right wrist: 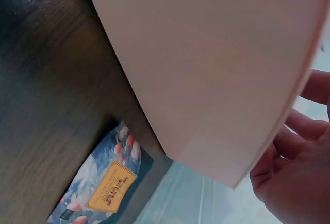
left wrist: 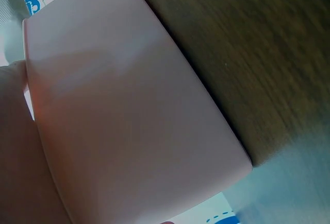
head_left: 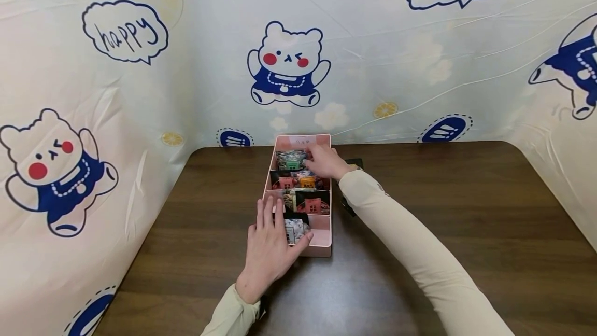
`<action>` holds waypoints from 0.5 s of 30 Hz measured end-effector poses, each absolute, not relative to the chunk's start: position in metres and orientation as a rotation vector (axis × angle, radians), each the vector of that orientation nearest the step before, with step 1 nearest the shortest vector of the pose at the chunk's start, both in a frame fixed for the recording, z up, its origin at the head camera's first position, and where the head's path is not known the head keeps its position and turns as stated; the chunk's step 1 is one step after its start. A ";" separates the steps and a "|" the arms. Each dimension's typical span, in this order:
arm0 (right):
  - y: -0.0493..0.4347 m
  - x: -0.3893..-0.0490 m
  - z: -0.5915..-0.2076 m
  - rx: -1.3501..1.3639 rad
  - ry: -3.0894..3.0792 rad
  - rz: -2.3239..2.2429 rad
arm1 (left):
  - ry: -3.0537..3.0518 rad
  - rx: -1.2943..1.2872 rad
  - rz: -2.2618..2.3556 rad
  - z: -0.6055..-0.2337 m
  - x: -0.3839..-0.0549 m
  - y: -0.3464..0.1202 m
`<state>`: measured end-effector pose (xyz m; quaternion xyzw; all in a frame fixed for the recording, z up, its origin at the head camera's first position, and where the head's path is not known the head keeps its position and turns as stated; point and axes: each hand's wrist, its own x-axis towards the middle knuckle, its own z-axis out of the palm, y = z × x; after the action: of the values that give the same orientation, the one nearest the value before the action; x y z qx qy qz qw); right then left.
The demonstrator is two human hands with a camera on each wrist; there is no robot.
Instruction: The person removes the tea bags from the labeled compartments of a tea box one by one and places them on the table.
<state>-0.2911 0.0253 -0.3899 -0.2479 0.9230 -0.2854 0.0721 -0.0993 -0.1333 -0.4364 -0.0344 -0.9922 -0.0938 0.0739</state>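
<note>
A long pink box (head_left: 321, 251) with dividers stands on the table, holding small printed sachets in its compartments. My left hand (head_left: 270, 248) rests across its near left edge, fingers straight, thumb beside a grey-white sachet (head_left: 298, 229) in the nearest compartment. My right hand (head_left: 325, 161) reaches over the right wall into the farthest compartment, at a green-labelled sachet (head_left: 293, 158). Its fingers are bent in the right wrist view; whether they pinch that sachet is hidden. Sachets with red labels (head_left: 312, 205) and an orange label (head_left: 308, 182) fill the middle compartments.
Right of the box, partly under my right forearm, lie dark sachets (head_left: 348, 207). In the right wrist view, a blue flowered sachet (right wrist: 105, 180) with a yellow label lies beside the box. A patterned curtain (head_left: 364, 66) hangs behind the wooden table (head_left: 448, 191).
</note>
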 end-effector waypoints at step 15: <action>0.020 -0.290 -0.395 -0.701 2.750 -0.948 | -2.971 -0.104 -0.272 -0.437 -0.099 -0.133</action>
<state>-0.2899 0.0204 -0.3947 -0.2336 0.9165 -0.3160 0.0749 -0.0989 -0.1328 -0.4369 -0.0347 -0.9922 -0.0910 0.0781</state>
